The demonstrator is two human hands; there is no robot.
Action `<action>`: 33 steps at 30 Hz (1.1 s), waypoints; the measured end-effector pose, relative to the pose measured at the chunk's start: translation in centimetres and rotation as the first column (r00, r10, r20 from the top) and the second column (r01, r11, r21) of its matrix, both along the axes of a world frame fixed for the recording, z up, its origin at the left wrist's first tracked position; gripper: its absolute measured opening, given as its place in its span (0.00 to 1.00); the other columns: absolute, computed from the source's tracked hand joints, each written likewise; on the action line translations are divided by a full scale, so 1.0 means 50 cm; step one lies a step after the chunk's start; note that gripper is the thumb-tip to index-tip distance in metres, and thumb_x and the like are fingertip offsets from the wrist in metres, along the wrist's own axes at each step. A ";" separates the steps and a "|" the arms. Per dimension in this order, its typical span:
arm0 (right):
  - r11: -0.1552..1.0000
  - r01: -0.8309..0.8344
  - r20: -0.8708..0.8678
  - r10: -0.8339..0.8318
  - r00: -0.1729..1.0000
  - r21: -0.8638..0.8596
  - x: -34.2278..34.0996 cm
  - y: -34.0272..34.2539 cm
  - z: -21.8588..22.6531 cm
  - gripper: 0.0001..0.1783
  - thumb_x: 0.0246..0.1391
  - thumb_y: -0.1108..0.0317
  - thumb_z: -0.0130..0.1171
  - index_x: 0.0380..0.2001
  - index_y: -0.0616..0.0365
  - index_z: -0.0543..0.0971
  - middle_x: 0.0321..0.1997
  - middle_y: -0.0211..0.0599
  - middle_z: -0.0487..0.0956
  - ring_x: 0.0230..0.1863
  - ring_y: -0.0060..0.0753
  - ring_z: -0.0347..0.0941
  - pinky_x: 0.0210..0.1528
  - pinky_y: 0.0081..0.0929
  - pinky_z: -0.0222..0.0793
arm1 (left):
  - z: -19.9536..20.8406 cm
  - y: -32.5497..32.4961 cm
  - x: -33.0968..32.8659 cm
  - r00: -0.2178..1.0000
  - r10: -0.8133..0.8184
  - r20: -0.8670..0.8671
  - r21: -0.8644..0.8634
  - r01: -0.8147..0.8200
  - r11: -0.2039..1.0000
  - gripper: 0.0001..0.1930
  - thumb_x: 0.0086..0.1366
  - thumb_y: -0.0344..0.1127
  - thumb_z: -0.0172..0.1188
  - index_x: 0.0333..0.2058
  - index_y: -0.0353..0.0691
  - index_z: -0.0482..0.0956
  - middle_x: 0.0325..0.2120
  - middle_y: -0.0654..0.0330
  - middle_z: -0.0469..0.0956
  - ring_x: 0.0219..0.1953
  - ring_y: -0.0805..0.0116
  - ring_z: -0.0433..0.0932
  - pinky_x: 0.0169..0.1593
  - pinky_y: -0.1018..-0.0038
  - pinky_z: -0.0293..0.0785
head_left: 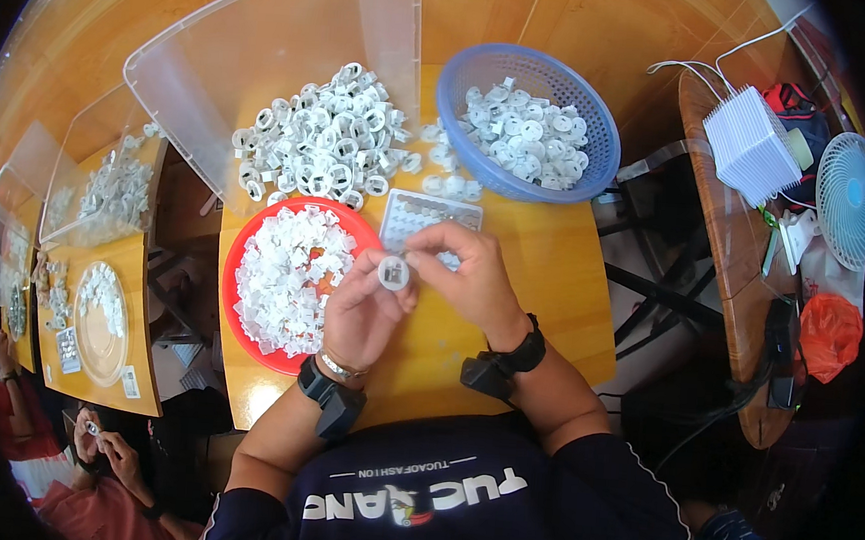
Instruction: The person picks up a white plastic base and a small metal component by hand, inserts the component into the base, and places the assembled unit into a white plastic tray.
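Observation:
My left hand (357, 315) pinches a small round white plastic part (393, 273) with a square dark opening in its middle, held up above the table. Just to the right of it, my right hand (480, 278) has thumb and forefinger pressed together close to the part's upper edge. Whatever lies between those fingertips is too small to make out. Behind the hands sits a pale compartment tray (435, 206), partly covered by my right hand. A red round tray (231, 321) full of small white plastic pieces stands beside my left hand.
A pile of round white parts (332, 133) lies at the back, before a clear plastic bin (269, 33). At the back right, a blue perforated basket (451, 81) holds more white parts. A side table (732, 291) stands right; co-workers' hands (119, 454) show lower left.

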State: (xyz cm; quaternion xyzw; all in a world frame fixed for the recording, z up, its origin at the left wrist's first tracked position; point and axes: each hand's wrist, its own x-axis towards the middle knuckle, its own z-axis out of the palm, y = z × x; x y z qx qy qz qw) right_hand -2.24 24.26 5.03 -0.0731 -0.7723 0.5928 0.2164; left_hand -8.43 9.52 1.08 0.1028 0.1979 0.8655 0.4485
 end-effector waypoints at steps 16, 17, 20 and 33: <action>0.855 0.121 -0.260 0.017 0.965 0.504 0.004 -0.019 0.016 0.08 0.41 0.80 0.59 0.27 0.58 0.75 0.25 0.38 0.75 0.29 0.43 0.72 0.31 0.35 0.70 | -0.010 0.001 0.005 0.989 0.115 -0.098 -0.116 -0.126 0.985 0.09 0.67 0.36 0.52 0.41 0.37 0.70 0.31 0.58 0.75 0.33 0.69 0.72 0.42 0.74 0.68; 0.829 0.113 -0.259 0.039 0.965 0.548 0.005 -0.019 0.018 0.08 0.41 0.80 0.59 0.27 0.57 0.75 0.25 0.38 0.75 0.30 0.43 0.72 0.31 0.35 0.70 | -0.008 0.002 0.007 0.984 0.143 -0.106 -0.143 -0.157 0.977 0.10 0.67 0.36 0.52 0.41 0.38 0.70 0.32 0.59 0.75 0.33 0.70 0.72 0.42 0.75 0.68; 0.818 0.108 -0.245 0.041 0.969 0.565 0.006 -0.017 0.019 0.08 0.40 0.80 0.58 0.27 0.57 0.75 0.25 0.37 0.75 0.31 0.43 0.72 0.32 0.35 0.70 | 0.000 0.006 0.012 0.977 0.171 -0.131 -0.161 -0.191 0.968 0.10 0.67 0.36 0.52 0.41 0.37 0.70 0.32 0.59 0.75 0.32 0.71 0.72 0.41 0.76 0.68; 0.884 0.086 -0.218 0.019 0.976 0.460 0.009 -0.020 0.016 0.07 0.41 0.79 0.60 0.25 0.57 0.75 0.25 0.36 0.75 0.30 0.42 0.73 0.32 0.34 0.70 | -0.003 -0.001 0.007 0.984 0.134 -0.116 -0.134 -0.149 0.980 0.09 0.66 0.36 0.52 0.41 0.37 0.70 0.31 0.59 0.75 0.33 0.71 0.72 0.41 0.75 0.68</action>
